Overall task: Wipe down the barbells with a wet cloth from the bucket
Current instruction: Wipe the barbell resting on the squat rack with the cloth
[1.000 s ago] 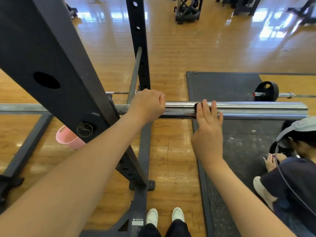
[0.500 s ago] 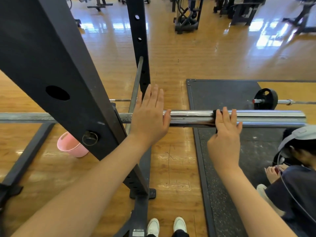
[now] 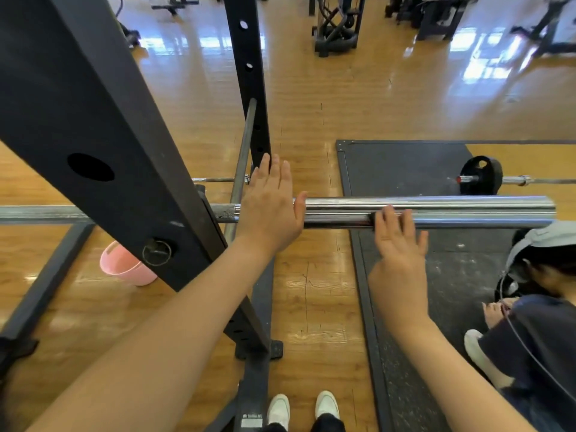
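A chrome barbell (image 3: pixel 452 210) lies level across the black rack, its thick sleeve pointing right. My left hand (image 3: pixel 268 210) hovers flat over the collar end of the sleeve, fingers straight and thumb spread, gripping nothing. My right hand (image 3: pixel 399 247) lays straight fingers on the near side of the sleeve. A sliver of dark cloth (image 3: pixel 371 217) shows beside its fingertips, and the hand hides the rest. The pink bucket (image 3: pixel 123 266) stands on the floor behind the slanted rack post.
The black rack post (image 3: pixel 103 135) slants across the left, with a second upright (image 3: pixel 249 88) behind. Another barbell with a black plate (image 3: pixel 481 176) lies on the rubber mat (image 3: pixel 405 169). A person in a grey cap (image 3: pixel 548 307) crouches at right. My shoes (image 3: pixel 302 406) are below.
My left hand has let go of the bar and opened flat above it. My right hand slid a little along the sleeve and its fingers reach less far over it.
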Motion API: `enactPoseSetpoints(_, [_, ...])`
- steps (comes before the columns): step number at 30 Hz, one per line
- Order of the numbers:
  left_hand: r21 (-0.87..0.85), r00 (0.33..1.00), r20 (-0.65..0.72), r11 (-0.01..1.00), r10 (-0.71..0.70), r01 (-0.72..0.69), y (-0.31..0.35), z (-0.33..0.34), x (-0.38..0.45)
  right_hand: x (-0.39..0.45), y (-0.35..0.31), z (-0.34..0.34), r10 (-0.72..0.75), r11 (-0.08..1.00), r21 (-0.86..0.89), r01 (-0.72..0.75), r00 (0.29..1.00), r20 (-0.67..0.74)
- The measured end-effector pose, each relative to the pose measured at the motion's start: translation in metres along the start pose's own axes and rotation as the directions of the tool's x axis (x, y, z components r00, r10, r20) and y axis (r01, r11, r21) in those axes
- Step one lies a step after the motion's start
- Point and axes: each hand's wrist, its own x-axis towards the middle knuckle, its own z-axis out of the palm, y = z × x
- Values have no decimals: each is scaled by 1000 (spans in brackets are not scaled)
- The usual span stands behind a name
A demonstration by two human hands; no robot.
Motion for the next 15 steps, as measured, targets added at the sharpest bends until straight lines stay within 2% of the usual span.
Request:
enactPoseSetpoints(4, [37,999,-27,999,26,-25,-1,0,0,11,4,-4,174,985,23,-173,984,-38])
enactPoseSetpoints(6, [35,1000,-18,999,22,-21,-1,1,0,18,-13,7,132,991,11,-132,990,-51])
enactPoseSetpoints(8, [26,1000,-11,1000,16,-16,0,0,0,17,-26,15,31,999,7,-31,999,-30])
enactPoseSetpoints(11, [16,1000,17,1000,25,-25,1,-2,-1,11,-10,6,-13,999,-46,14,1000,23])
enactPoseSetpoints(15, [33,997,-2,996,79,-78,-2,-3,0,23,31,-18,223,969,-112,-222,975,-10])
